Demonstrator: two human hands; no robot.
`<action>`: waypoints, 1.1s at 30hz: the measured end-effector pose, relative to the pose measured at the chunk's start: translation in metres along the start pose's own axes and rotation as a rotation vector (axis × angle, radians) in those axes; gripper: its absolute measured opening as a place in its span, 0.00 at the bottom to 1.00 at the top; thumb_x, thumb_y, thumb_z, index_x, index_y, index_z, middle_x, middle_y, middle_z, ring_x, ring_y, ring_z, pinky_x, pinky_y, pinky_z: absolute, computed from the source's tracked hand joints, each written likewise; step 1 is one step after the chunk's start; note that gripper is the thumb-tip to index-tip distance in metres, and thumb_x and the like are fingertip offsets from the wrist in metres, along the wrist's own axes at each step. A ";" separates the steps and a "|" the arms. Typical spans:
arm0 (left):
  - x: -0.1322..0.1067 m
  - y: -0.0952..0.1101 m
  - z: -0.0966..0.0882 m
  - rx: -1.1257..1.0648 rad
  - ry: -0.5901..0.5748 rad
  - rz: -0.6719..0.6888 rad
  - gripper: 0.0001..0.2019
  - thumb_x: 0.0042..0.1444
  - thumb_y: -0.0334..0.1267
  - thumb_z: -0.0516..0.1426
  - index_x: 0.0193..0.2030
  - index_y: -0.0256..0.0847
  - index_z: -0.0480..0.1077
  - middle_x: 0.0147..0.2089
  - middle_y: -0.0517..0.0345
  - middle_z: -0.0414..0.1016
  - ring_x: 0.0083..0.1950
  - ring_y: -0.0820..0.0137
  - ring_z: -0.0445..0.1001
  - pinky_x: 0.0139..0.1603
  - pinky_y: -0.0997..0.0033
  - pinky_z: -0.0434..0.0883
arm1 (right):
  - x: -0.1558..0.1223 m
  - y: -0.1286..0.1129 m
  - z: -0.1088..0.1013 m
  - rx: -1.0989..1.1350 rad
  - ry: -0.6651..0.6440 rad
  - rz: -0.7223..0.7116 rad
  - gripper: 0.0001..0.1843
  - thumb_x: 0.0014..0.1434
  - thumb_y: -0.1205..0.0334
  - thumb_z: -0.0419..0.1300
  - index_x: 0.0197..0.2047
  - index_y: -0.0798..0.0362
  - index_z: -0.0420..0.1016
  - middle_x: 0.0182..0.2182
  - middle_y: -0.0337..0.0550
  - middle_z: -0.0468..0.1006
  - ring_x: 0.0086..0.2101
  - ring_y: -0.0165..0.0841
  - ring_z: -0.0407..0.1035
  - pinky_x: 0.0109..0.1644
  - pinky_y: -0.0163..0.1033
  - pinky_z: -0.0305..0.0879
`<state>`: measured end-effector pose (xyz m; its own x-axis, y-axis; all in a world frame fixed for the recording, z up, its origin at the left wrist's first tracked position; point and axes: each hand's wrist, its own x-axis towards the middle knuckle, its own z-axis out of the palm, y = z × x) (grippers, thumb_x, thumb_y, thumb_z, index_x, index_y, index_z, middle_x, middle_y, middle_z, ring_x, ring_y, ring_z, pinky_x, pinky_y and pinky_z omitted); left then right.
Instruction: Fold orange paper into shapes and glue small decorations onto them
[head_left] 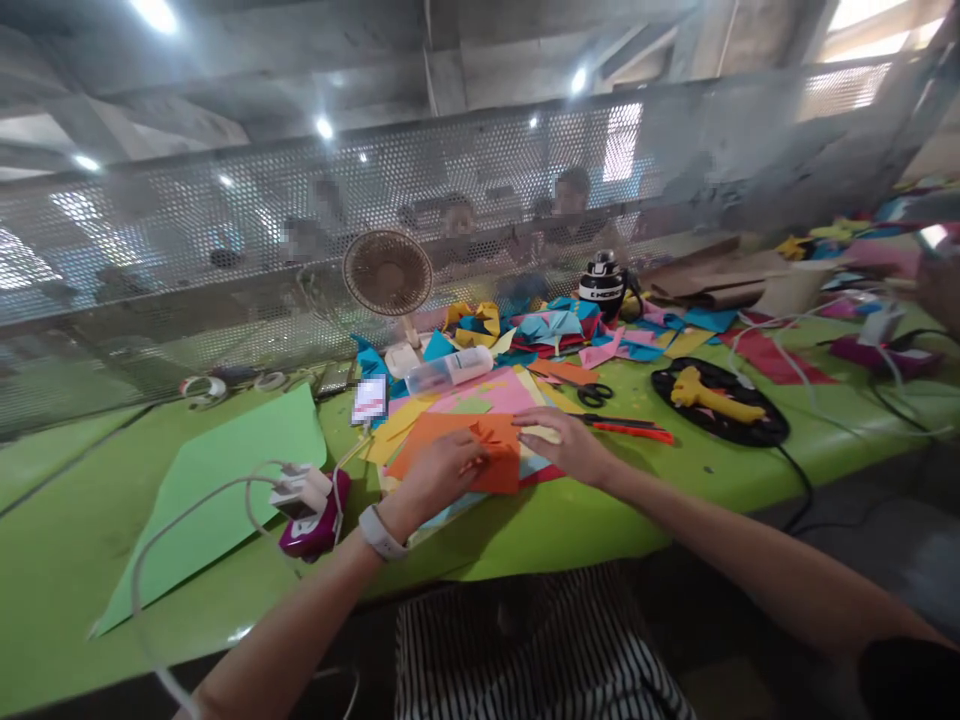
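A sheet of orange paper (435, 432) lies on a stack of coloured sheets in front of me. On it is a small folded piece of orange paper (493, 437) with raised creases. My left hand (441, 468), with a white band on the wrist, has its fingers curled together at the left side of that folded piece. My right hand (564, 440) rests at the right edge of the orange sheet, its fingers stretched out and apart. A pale yellow scrap (541, 434) shows under its fingers. Just beyond lie black scissors (594, 394) and a red-orange utility knife (634, 431).
A yellow glue gun (716, 398) lies on a black tray (769, 430) at right. A purple power strip (311, 540) with cables and a green sheet (225, 490) are at left. Behind stand a fan (388, 272), a black bottle (602, 287) and folded paper shapes (551, 325), before a perforated screen (247, 250).
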<state>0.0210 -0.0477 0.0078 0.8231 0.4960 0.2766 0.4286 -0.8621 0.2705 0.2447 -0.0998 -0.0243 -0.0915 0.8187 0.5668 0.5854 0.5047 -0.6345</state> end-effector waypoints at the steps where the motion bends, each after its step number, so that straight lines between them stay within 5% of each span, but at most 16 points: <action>1: -0.001 0.000 -0.007 0.134 -0.019 0.051 0.07 0.59 0.33 0.53 0.38 0.41 0.74 0.37 0.54 0.73 0.38 0.65 0.70 0.38 0.67 0.65 | 0.010 0.000 -0.002 0.013 0.000 0.007 0.13 0.59 0.58 0.57 0.46 0.52 0.76 0.47 0.49 0.77 0.48 0.39 0.70 0.54 0.47 0.65; 5: -0.005 -0.003 -0.026 0.495 -0.059 0.222 0.10 0.63 0.30 0.49 0.42 0.41 0.71 0.38 0.52 0.72 0.38 0.65 0.69 0.38 0.65 0.64 | 0.051 0.007 -0.001 0.059 -0.047 0.074 0.18 0.57 0.59 0.59 0.50 0.55 0.73 0.50 0.52 0.74 0.51 0.41 0.67 0.57 0.49 0.61; 9: -0.006 -0.011 -0.031 0.606 -0.045 0.281 0.11 0.65 0.31 0.47 0.43 0.39 0.69 0.40 0.51 0.72 0.41 0.64 0.69 0.40 0.65 0.65 | 0.073 0.018 0.013 0.147 -0.132 0.168 0.24 0.56 0.56 0.60 0.54 0.56 0.69 0.53 0.54 0.71 0.53 0.42 0.66 0.56 0.50 0.63; 17: -0.011 -0.020 -0.021 0.454 -0.013 0.301 0.14 0.66 0.33 0.44 0.49 0.42 0.69 0.54 0.50 0.71 0.49 0.63 0.70 0.47 0.61 0.67 | 0.063 0.025 0.022 0.436 -0.331 0.344 0.26 0.64 0.50 0.50 0.59 0.55 0.63 0.48 0.54 0.76 0.42 0.36 0.75 0.45 0.41 0.72; 22: -0.013 -0.006 -0.012 0.271 -0.084 0.270 0.14 0.66 0.33 0.45 0.48 0.47 0.70 0.55 0.54 0.71 0.53 0.62 0.70 0.49 0.60 0.65 | 0.055 0.020 0.032 0.601 -0.433 0.339 0.27 0.56 0.48 0.60 0.54 0.56 0.69 0.42 0.48 0.79 0.40 0.35 0.75 0.43 0.39 0.71; 25: -0.014 -0.007 -0.006 0.181 -0.013 0.220 0.10 0.63 0.38 0.50 0.45 0.47 0.71 0.53 0.53 0.73 0.50 0.62 0.71 0.49 0.59 0.65 | 0.050 0.017 0.034 0.562 -0.341 0.292 0.23 0.52 0.50 0.63 0.46 0.57 0.73 0.38 0.47 0.80 0.36 0.35 0.74 0.40 0.39 0.71; 27: -0.015 -0.012 -0.003 0.026 0.143 0.112 0.09 0.60 0.44 0.54 0.42 0.43 0.71 0.47 0.50 0.74 0.47 0.61 0.71 0.49 0.59 0.66 | 0.047 0.014 0.031 0.372 -0.190 0.184 0.19 0.55 0.51 0.60 0.44 0.56 0.75 0.37 0.47 0.80 0.33 0.34 0.73 0.37 0.39 0.70; 30: -0.013 -0.020 -0.003 -0.512 0.356 -0.134 0.15 0.61 0.49 0.51 0.40 0.39 0.71 0.39 0.50 0.74 0.41 0.64 0.72 0.44 0.62 0.68 | 0.043 0.009 0.024 0.087 -0.001 -0.079 0.14 0.60 0.57 0.56 0.45 0.53 0.75 0.42 0.46 0.79 0.38 0.35 0.72 0.43 0.41 0.68; 33: -0.008 -0.026 -0.003 -1.067 0.352 -0.291 0.24 0.64 0.54 0.43 0.41 0.37 0.70 0.37 0.49 0.75 0.38 0.65 0.73 0.42 0.63 0.70 | 0.041 0.009 0.021 -0.107 0.022 -0.272 0.13 0.63 0.61 0.53 0.47 0.50 0.75 0.42 0.46 0.79 0.42 0.36 0.71 0.48 0.42 0.66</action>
<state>0.0019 -0.0296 0.0013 0.5242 0.8071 0.2716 -0.0847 -0.2679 0.9597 0.2291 -0.0563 -0.0181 -0.2398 0.6508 0.7203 0.6234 0.6721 -0.3997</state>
